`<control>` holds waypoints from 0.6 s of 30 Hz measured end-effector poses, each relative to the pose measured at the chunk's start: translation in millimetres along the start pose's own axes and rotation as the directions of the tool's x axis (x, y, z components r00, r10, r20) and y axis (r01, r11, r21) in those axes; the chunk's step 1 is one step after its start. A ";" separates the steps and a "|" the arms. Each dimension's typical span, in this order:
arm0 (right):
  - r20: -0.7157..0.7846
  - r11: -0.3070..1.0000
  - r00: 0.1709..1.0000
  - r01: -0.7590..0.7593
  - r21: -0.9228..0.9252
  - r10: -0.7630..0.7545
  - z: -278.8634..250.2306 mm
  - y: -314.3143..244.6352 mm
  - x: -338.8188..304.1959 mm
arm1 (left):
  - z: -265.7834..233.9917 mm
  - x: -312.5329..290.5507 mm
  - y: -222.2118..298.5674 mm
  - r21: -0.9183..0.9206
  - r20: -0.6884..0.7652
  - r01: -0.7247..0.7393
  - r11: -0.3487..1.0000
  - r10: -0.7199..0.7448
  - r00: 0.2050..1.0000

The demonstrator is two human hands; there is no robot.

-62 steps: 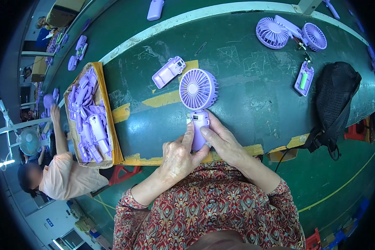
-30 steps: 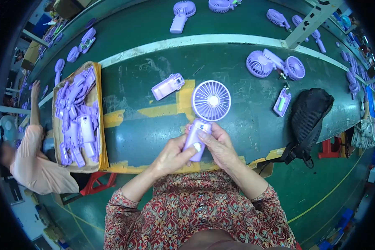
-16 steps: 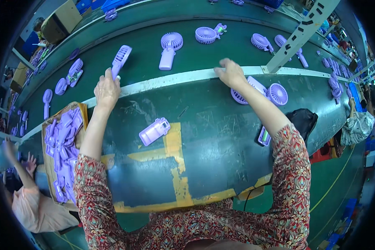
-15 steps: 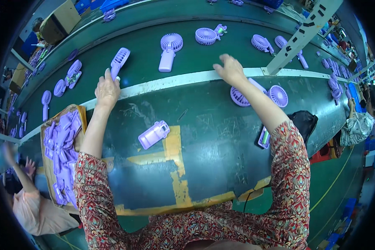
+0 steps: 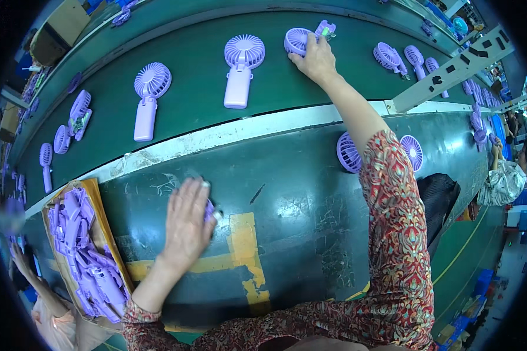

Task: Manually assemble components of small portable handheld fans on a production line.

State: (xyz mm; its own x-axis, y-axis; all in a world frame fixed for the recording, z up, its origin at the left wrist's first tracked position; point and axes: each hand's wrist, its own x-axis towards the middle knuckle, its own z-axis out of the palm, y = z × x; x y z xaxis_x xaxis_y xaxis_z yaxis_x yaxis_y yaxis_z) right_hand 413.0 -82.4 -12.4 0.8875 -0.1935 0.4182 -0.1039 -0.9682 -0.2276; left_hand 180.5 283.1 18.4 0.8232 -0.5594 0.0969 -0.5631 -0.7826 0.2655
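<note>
Fan head (image 5: 298, 40) under R hand (image 5: 316, 55), grip unclear; L hand (image 5: 186, 225) flat over handle part (image 5: 212, 212). Risk: overreach knocks neighbouring fan (image 5: 240, 70).

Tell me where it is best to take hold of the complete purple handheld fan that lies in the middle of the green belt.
Grip the purple handheld fan by its straight flat handle, probably from above, fingers across its two long sides. It lies flat, handle toward the person, and the round grille head is wider.
</note>
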 end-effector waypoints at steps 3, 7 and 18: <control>0.062 0.996 0.997 0.033 0.082 -0.038 -33.6 -9.9 -24.8 | -2.7 10.2 -23.1 0.081 -0.076 0.087 0.993 -0.081 0.994; -0.054 0.961 0.991 0.133 0.241 -0.123 -99.5 -31.4 -88.6 | -26.7 9.5 6.8 -0.064 -0.136 0.114 0.991 -0.121 0.983; 0.158 0.858 0.944 0.184 0.479 -0.291 -182.2 -146.0 -325.0 | 1.7 -35.8 76.9 -0.840 0.011 0.183 0.511 -0.321 0.947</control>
State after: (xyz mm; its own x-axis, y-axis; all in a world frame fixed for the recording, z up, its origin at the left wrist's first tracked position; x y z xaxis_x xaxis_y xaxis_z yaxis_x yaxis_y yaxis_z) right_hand 58.0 93.0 45.2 0.9387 0.1238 0.3219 0.2894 -0.7904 -0.5400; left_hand 107.6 242.5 33.7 0.9597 -0.2812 -0.0040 -0.0761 -0.2732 0.9589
